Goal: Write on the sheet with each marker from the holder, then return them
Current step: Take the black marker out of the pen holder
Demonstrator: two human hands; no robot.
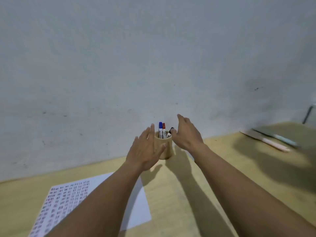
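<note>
We see the holder (pixel 163 147), a short round wooden cup, standing upright on the pale wooden table (pixel 196 194) close to the wall (pixel 153 48), a little below the middle of the view. Three markers stand in it. The blue-capped marker (pixel 160 128) and the red-capped marker (pixel 163 128) rise side by side and nearly upright at the cup's 11 o'clock side, caps up. The black-capped marker (pixel 169 132) leans toward 2 o'clock, its cap against the rim.

Our left hand (pixel 145 149) sits at 9 o'clock of the holder, fingers spread and straight, thumb lying across the cup's front wall; it appears to touch the wood, though the blur leaves us unsure how firmly. It is loose, closed around nothing. Our right hand (pixel 186 134) is at 3 o'clock of the holder, also spread wide, its thumb tip right at the black cap, the other fingers pointing up toward the wall. It grips nothing that we can make out.

At 7 o'clock from the holder, well apart from it, the sheet (pixel 136 207) lies flat on the table, its left part covered in rows of small red and dark marks, its right part blank. Our left forearm crosses over it.

Far off at 3 o'clock, near the table's right edge, a few pale pens (pixel 275 142) lie slanted beside a blurred flat object.
</note>
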